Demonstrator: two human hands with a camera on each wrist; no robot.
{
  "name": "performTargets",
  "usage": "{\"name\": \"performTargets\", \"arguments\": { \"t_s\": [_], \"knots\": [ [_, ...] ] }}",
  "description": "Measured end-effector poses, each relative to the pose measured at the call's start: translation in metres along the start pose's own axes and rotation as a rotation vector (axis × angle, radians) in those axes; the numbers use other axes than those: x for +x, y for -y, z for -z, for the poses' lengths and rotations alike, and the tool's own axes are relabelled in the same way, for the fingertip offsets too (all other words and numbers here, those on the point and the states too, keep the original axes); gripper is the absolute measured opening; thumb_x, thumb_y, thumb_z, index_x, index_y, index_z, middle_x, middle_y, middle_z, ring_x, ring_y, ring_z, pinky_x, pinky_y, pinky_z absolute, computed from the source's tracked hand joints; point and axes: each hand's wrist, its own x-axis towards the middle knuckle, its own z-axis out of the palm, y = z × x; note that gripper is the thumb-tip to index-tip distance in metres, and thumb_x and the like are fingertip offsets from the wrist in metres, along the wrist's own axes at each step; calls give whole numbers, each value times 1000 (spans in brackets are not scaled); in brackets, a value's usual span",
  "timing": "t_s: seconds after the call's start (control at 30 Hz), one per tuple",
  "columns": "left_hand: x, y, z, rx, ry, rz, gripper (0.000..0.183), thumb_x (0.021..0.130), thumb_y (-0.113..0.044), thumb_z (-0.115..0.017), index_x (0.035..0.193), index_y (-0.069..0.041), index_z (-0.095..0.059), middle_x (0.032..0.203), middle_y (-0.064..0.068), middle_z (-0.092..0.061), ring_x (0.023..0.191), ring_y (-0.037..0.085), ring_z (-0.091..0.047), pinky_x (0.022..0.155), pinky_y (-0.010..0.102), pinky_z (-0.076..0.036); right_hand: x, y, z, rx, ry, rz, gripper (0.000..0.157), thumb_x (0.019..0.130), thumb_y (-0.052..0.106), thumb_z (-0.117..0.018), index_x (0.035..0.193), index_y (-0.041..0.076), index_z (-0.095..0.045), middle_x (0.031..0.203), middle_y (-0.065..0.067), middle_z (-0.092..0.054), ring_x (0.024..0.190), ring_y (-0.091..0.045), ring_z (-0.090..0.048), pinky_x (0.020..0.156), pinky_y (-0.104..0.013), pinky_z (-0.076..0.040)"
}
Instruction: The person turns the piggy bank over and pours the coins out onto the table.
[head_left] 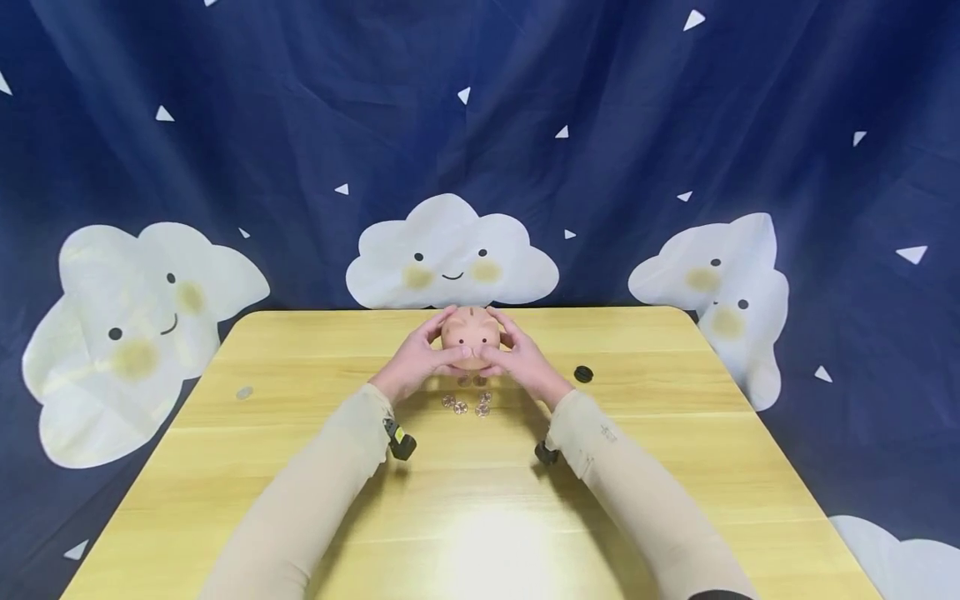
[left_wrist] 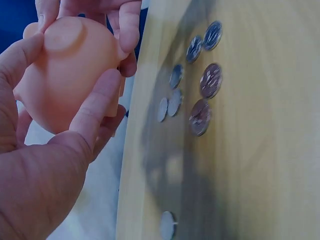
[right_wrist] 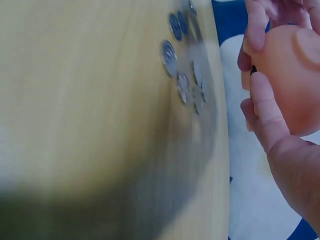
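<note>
A pink piggy bank (head_left: 471, 327), with small dark eyes and a slot on top, is at the far edge of the table between both hands. From its left side my left hand (head_left: 420, 357) grips it, thumb across the front and fingers around the side. My right hand (head_left: 528, 360) holds the opposite side in the same way, its thumb near the snout. Fingers reach beneath the body by the feet in the left wrist view. Several coins (head_left: 461, 407) lie on the wood just in front of the piggy bank, some silvery and some coppery in the left wrist view.
A small black round piece (head_left: 583, 374) lies right of the hands. One silvery disc, likely a coin (head_left: 244, 392), is far left on the wooden table (head_left: 300, 350). Behind the table hangs a dark blue curtain (head_left: 300, 125) with cloud prints.
</note>
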Motion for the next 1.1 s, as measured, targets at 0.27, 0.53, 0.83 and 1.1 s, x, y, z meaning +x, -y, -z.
{"name": "performTargets", "arguments": {
  "t_s": [0.27, 0.53, 0.83, 1.1],
  "knots": [
    [16, -14, 6, 10, -10, -11, 91, 97, -8, -79, 170, -32, -29, 173, 12, -31, 121, 36, -70, 101, 53, -63, 19, 11, 6, -3, -8, 4, 84, 102, 21, -71, 171, 32, -24, 161, -25, -45, 119, -37, -71, 106, -64, -58],
    [26, -22, 8, 18, -34, -15, 90, 97, -8, -78, 169, -34, -31, 173, 14, -33, 127, 41, -66, 96, 48, -66, 30, 19, 8, -5, -15, 0, 81, 104, 23, -69, 170, 34, -25, 163, -21, -45, 130, -39, -65, 107, -60, -58],
    [26, 6, 5, 12, -44, 14, 90, 101, -8, -74, 172, -26, -22, 176, 18, -27, 136, 44, -61, 102, 46, -63, 39, -12, 6, 43, -28, -72, 87, 100, 18, -70, 171, 33, -23, 165, -26, -41, 132, -43, -63, 109, -62, -57],
    [27, 20, 5, -1, -85, 55, 90, 101, -8, -73, 172, -29, -22, 177, 17, -24, 141, 45, -58, 106, 45, -61, 40, -20, 4, 15, -40, -87, 85, 100, 17, -70, 171, 33, -25, 162, -27, -44, 125, -40, -67, 107, -60, -58]
  ]
}}
